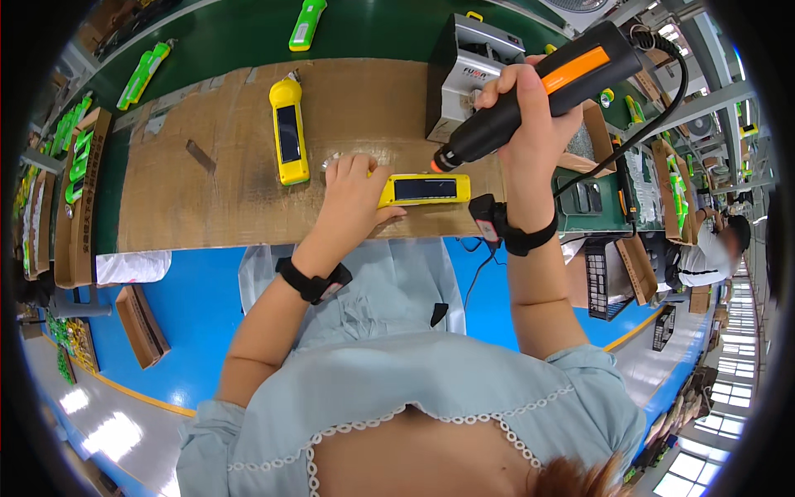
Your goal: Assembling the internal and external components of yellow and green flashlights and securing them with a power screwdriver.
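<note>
My right hand [534,112] is wrapped round a black electric screwdriver [497,124] with an orange stripe, its cable looping off to the right. The screwdriver's orange-ringed tip hangs just above a yellow work light [422,189] with a dark panel, which lies sideways on the cardboard. My left hand [354,195] grips the rounded left end of that light, its fingers covering the end. A second yellow work light [288,137] with a hook at its top lies upright in the picture, left of my left hand, touched by neither hand.
Flat cardboard [199,199] covers the near bench. A grey and black screw feeder machine [464,79] stands behind the screwdriver. Green lights [145,74] lie at the far left. Cardboard boxes [83,215] flank the bench, and a person [712,248] sits at far right.
</note>
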Demonstrator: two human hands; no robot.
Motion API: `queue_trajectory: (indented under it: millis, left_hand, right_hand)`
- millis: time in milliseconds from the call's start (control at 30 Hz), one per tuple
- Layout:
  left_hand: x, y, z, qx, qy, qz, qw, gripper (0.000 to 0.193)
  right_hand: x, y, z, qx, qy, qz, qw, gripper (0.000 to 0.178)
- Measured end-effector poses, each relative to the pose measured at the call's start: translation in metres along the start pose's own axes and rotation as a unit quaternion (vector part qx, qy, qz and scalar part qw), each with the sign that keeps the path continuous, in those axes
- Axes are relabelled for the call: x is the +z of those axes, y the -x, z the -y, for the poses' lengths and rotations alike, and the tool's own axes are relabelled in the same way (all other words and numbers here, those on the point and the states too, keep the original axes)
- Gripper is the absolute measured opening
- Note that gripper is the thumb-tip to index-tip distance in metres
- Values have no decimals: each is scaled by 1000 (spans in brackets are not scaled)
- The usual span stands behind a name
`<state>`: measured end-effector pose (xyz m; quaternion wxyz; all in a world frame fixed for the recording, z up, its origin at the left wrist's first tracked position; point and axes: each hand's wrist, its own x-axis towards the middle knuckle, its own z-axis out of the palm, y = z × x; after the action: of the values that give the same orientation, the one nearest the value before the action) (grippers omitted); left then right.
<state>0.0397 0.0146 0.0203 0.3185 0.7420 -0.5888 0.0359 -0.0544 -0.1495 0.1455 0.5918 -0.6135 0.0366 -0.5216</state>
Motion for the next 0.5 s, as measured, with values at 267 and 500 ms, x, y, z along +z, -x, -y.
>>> queue_trajectory:
  millis: [267,500]
  left_hand:
    - [8,2,1,-25,7,-11,1000,55]
    - [6,1,3,-14,19,-8,1000,59]
  right_hand:
    - [31,20,-19,-8,3,63,998,22]
    - [35,22,-30,4,33,70,997,24]
